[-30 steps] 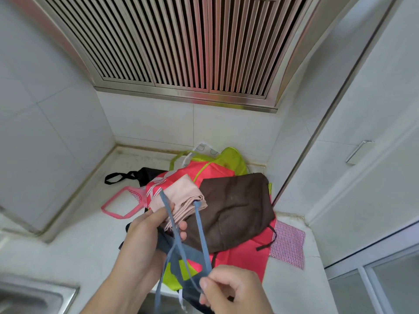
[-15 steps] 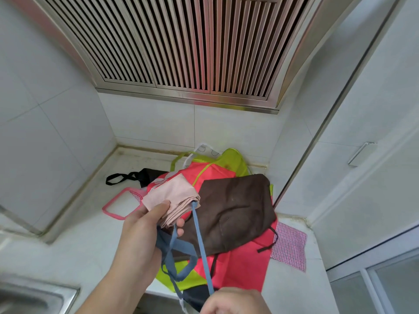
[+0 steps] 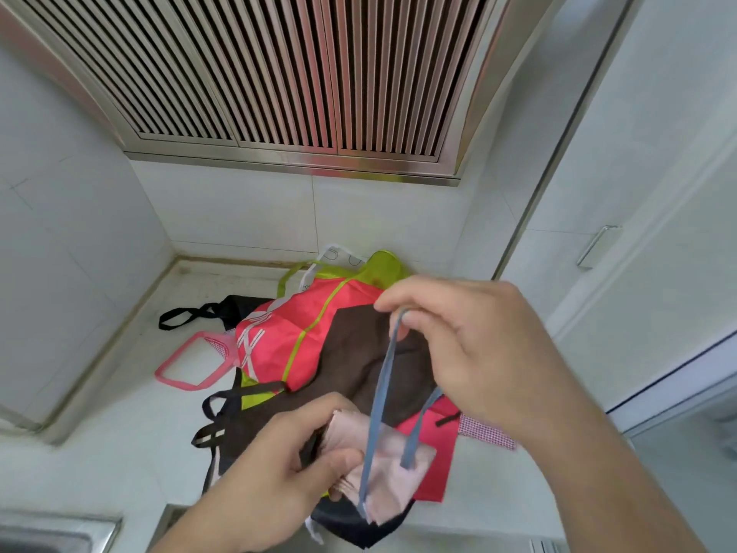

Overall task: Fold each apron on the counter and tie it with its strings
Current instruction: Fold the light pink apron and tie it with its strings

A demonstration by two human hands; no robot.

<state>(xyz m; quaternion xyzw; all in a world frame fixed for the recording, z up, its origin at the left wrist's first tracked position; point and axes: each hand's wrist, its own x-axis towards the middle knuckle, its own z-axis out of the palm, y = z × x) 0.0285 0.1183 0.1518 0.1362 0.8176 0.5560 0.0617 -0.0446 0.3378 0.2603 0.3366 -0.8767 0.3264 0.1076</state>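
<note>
Two hands busy, left hand (image 3: 275,484) fingers gripping folded pink apron (image 3: 383,468), right hand (image 3: 470,345) pinching blue strings (image 3: 381,389)

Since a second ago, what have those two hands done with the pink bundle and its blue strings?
The right hand rose from the bottom edge to above the pile, pinching the blue strings and pulling them up taut. The left hand drew the folded pink apron down toward the counter's near edge, still gripping it. The brown apron, the red apron and the pink loop lie as before.
</note>
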